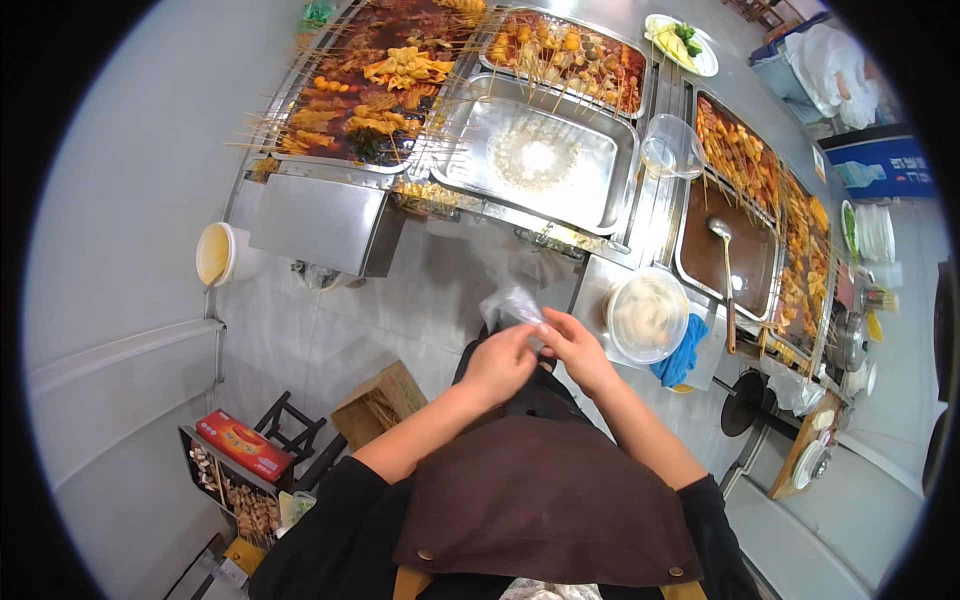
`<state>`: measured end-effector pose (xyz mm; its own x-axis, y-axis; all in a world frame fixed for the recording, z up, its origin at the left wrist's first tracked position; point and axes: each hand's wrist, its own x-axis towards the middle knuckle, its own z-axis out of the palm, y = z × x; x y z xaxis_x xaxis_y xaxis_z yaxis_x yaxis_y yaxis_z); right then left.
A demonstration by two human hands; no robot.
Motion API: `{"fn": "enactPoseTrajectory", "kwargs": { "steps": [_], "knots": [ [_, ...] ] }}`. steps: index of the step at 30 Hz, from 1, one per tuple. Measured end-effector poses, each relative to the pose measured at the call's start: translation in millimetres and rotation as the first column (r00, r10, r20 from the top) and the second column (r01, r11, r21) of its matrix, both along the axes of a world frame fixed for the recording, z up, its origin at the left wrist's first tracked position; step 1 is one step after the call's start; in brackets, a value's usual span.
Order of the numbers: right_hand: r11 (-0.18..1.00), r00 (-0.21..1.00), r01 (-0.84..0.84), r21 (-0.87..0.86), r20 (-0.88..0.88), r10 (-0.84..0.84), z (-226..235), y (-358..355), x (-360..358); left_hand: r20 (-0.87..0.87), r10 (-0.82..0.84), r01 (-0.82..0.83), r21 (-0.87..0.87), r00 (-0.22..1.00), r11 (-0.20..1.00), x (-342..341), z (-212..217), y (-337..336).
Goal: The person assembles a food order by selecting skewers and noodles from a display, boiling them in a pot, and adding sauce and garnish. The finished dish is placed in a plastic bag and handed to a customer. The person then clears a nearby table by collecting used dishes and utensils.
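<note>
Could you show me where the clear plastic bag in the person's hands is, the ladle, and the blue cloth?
clear plastic bag [512, 303]: head view, on its crumpled upper part above the fingers.
ladle [720, 229]: head view, on its bowl.
blue cloth [683, 352]: head view, on its middle fold.

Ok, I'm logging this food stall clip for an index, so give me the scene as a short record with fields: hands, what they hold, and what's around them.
left hand: pinching the clear plastic bag
right hand: gripping the same bag, touching the left hand
clear plastic bag: thin, crumpled, held above the floor
nearest item: lidded round tub on the counter, blue cloth beside it
beyond: steaming steel tray, skewer trays, ladle in brown sauce
clothing: brown apron
</note>
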<state>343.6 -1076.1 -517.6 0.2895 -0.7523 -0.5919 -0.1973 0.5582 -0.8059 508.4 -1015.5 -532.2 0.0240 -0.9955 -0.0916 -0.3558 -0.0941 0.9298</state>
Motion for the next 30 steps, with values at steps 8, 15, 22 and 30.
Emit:
{"fn": "enactPoseTrajectory", "kwargs": {
  "steps": [8,15,22,30],
  "knots": [
    [0.983,0.98,0.182,-0.018,0.082,-0.18,28.4,-21.5,-13.7,0.084,-0.491,0.489,0.042,0.867,0.871,-17.8,53.3,5.3],
    [0.942,0.969,-0.215,-0.256,0.06,0.238,75.9,-7.9,-76.7,0.288,-0.125,0.237,-0.398,0.95,0.886,9.8,108.3,-52.4],
    [0.995,0.987,-0.09,-0.039,0.131,0.094,105.8,11.7,-138.1,-0.262,-0.709,0.756,0.232,0.654,0.612,-43.2,116.8,-97.8],
    [0.826,0.989,0.006,-0.564,-0.118,-0.088,115.6,40.9,-149.6,-0.572,-0.404,0.672,0.398,0.714,0.625,-74.1,95.7,-77.4]
  ]
}}
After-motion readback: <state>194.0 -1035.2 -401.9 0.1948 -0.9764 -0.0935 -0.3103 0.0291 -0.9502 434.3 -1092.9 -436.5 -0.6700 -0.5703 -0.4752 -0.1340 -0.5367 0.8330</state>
